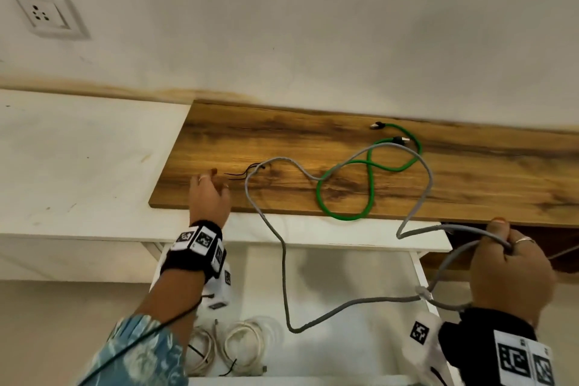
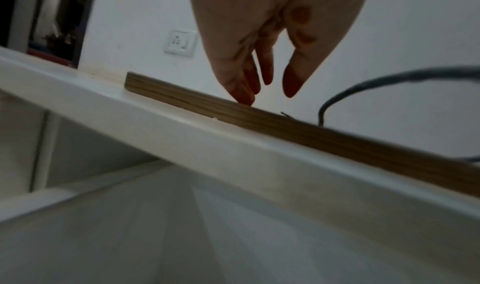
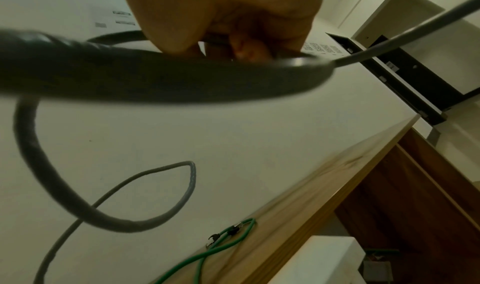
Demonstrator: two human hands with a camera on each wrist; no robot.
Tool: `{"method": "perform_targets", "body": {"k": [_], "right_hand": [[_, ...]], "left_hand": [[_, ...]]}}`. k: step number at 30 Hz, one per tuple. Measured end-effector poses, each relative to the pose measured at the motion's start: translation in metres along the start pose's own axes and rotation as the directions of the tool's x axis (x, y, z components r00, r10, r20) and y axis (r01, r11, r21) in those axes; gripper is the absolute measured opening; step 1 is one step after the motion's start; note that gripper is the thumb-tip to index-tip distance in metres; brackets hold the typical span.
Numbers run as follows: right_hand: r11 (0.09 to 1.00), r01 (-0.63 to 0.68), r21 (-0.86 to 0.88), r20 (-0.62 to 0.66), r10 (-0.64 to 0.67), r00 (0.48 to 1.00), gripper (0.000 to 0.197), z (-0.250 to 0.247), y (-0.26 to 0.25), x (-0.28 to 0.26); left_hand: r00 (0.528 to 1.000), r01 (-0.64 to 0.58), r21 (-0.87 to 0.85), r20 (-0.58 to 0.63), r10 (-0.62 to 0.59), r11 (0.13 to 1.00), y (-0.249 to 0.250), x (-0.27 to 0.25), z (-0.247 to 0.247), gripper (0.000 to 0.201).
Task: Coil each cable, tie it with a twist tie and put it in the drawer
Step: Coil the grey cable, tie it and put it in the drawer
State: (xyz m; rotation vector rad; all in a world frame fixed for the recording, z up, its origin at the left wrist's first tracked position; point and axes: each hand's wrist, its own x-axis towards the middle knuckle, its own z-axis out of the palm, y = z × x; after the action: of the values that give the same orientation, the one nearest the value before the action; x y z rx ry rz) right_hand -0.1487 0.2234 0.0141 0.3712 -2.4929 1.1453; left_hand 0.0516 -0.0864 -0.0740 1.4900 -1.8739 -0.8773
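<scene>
while the right hand (image 1: pixel 509 273) grips a loop of the grey cable (image 1: pixel 283 260) with curled fingers at the front edge of the wooden board (image 1: pixel 219 141), the left hand (image 1: pixel 209 197) reaches over the board with fingers straight and relaxed, holding nothing, near the thin black twist ties (image 1: pixel 242 173). the grey cable runs across the board and hangs down over the open white drawer (image 1: pixel 419 266). two coiled white cables (image 1: pixel 241 345) lie inside the drawer. a green cable (image 1: pixel 369 172) lies loose on the board, crossing under the grey one.
</scene>
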Motion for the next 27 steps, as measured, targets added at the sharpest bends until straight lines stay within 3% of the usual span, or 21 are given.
{"method": "perform_targets", "body": {"k": [3, 5, 7, 9, 12, 19, 27], "right_hand": [[1.0, 0.013, -0.026, -0.014, -0.013, 1.0, 0.049, 0.004, 0.0, 0.001], [0.999, 0.026, -0.042, -0.028, -0.027, 0.999, 0.049, 0.007, 0.0, 0.001], [0.998, 0.025, -0.052, -0.034, -0.027, 0.999, 0.05, 0.009, 0.002, 0.002], [0.998, 0.011, -0.06, -0.029, -0.012, 1.0, 0.052, 0.011, 0.003, 0.002], [0.997, -0.005, -0.071, -0.018, 0.004, 1.0, 0.052, 0.012, 0.003, 0.001], [0.993, 0.049, -0.109, -0.012, -0.051, 0.999, 0.049, 0.013, -0.007, -0.005], [0.994, -0.023, -0.107, -0.024, 0.021, 1.0, 0.053, 0.012, -0.001, -0.002]], "left_hand": [[0.977, -0.171, 0.25, 0.165, 0.132, 0.953, -0.001, 0.029, 0.008, 0.054], [0.938, -0.292, 0.444, 0.306, 0.163, 0.847, -0.001, 0.044, 0.011, 0.054], [0.909, -0.371, 0.501, 0.367, 0.196, 0.782, 0.0, 0.054, 0.012, 0.044], [0.9, -0.401, 0.458, 0.357, 0.249, 0.794, -0.001, 0.058, 0.012, 0.034], [0.927, -0.352, 0.402, 0.274, 0.256, 0.845, -0.002, 0.057, 0.009, 0.028], [0.994, -0.091, 0.432, 0.098, 0.054, 0.897, -0.006, 0.059, -0.008, 0.026], [0.993, 0.118, 0.373, -0.02, -0.12, 0.92, -0.027, 0.071, -0.041, 0.024]]}}
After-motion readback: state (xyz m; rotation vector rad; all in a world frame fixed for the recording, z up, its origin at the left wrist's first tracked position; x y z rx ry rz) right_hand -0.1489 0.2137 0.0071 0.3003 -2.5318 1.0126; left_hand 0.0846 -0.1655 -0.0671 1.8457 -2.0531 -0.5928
